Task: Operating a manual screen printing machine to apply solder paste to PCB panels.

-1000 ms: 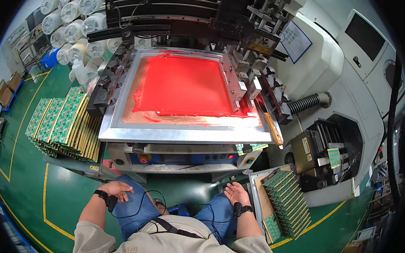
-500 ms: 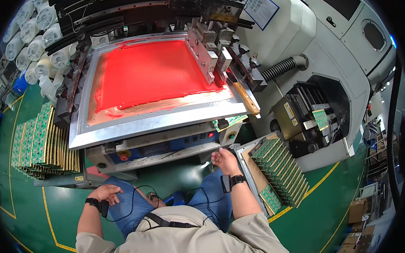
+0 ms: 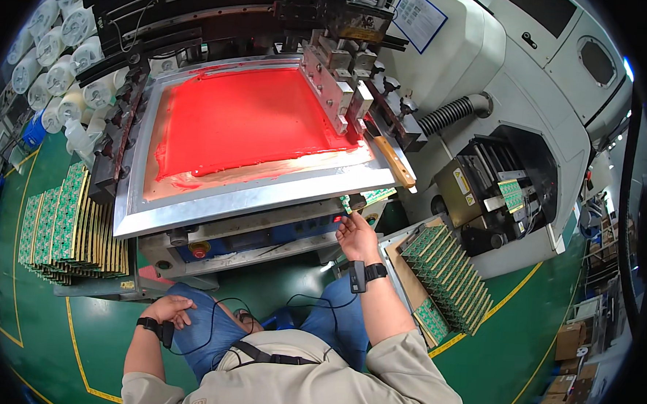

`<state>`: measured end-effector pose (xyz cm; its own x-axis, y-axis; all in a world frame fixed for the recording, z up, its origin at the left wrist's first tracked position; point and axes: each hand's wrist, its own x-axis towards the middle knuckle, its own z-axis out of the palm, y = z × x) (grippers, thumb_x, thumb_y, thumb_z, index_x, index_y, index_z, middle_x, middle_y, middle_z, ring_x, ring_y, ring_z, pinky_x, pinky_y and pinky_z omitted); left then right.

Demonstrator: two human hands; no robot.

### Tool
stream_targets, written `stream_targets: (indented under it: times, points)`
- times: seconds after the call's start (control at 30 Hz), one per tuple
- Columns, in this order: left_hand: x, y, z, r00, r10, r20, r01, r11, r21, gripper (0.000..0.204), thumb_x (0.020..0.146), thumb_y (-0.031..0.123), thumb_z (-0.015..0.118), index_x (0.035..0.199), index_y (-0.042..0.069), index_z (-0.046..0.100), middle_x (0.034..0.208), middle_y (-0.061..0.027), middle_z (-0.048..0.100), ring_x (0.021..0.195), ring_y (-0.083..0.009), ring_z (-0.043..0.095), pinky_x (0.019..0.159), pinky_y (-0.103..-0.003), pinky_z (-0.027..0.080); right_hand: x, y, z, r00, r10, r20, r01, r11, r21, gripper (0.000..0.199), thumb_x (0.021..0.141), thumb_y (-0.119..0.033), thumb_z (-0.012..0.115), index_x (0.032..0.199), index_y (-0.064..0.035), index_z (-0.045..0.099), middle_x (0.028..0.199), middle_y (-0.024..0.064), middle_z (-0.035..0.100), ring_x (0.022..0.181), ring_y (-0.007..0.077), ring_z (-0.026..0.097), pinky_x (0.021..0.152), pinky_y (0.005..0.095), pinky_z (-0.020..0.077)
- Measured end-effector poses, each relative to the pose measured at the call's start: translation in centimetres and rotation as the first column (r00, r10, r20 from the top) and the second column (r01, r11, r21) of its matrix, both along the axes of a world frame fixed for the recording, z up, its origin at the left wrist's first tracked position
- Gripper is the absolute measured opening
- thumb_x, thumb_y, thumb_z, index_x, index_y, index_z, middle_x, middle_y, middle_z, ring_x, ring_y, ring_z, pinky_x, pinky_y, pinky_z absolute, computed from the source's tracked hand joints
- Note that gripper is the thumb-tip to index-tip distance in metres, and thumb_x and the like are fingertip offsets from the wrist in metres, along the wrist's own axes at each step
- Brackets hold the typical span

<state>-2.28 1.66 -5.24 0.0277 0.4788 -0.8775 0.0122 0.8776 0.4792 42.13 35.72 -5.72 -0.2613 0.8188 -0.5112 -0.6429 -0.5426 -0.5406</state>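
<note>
Green circuit board (image 3: 368, 198) at right hand (image 3: 356, 237) fingertips.

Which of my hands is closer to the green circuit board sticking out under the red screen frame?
Right. The right hand reaches up just below the green circuit board, fingertips close to it. The left hand rests on the left knee, far down and left of the board.

The right hand (image 3: 356, 237) is reaching up to the front panel (image 3: 263, 235) of the screen printer, fingertips seemingly touching a green circuit board (image 3: 367, 198) under the red-inked screen frame (image 3: 247, 121), while the left hand (image 3: 171, 311) is resting open on the person's thigh.
</note>
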Motion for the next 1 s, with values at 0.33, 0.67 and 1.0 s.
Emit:
stream_targets:
  times: [0.33, 0.67, 1.0]
  points:
    - [-0.7, -0.4, -1.2, 1.0, 0.003, 0.027, -0.004, 1.0, 0.014, 0.04, 0.098, 0.042, 0.06, 0.118, 0.008, 0.064, 0.077, -0.0112, 0.072, 0.053, -0.016, 0.065, 0.049, -0.028, 0.051, -0.8, -0.5, 0.3, 0.997, -0.064, 0.053, 0.056, 0.988, 0.141, 0.014, 0.102, -0.023, 0.055, 0.108, -0.0109, 0.059, 0.09, 0.0027, 0.064, 0.077, 0.0152, 0.06, 0.071, 0.0326, 0.0506]
    - [0.0, 0.4, -1.5, 1.0, 0.011, 0.02, -0.011, 1.0, 0.002, 0.036, 0.099, 0.038, 0.059, 0.116, 0.006, 0.063, 0.075, -0.0115, 0.072, 0.051, -0.0162, 0.064, 0.049, -0.028, 0.051, 2.0, -2.1, 0.9, 0.962, -0.185, 0.201, 0.12, 0.947, 0.299, 0.015, 0.103, -0.018, 0.053, 0.108, -0.0054, 0.058, 0.098, 0.0052, 0.066, 0.082, 0.0149, 0.063, 0.074, 0.0323, 0.0522]
    - [-0.2, 0.6, -4.1, 0.999, 0.023, 0.044, -0.023, 1.0, 0.014, 0.035, 0.101, 0.034, 0.057, 0.117, 0.003, 0.062, 0.074, -0.0154, 0.071, 0.049, -0.0194, 0.064, 0.049, -0.031, 0.054, 7.8, -3.1, 3.2, 0.895, -0.361, 0.262, 0.15, 0.796, 0.586, 0.015, 0.103, -0.015, 0.051, 0.109, -0.0037, 0.059, 0.099, 0.0065, 0.067, 0.082, 0.0138, 0.062, 0.076, 0.0299, 0.0517]
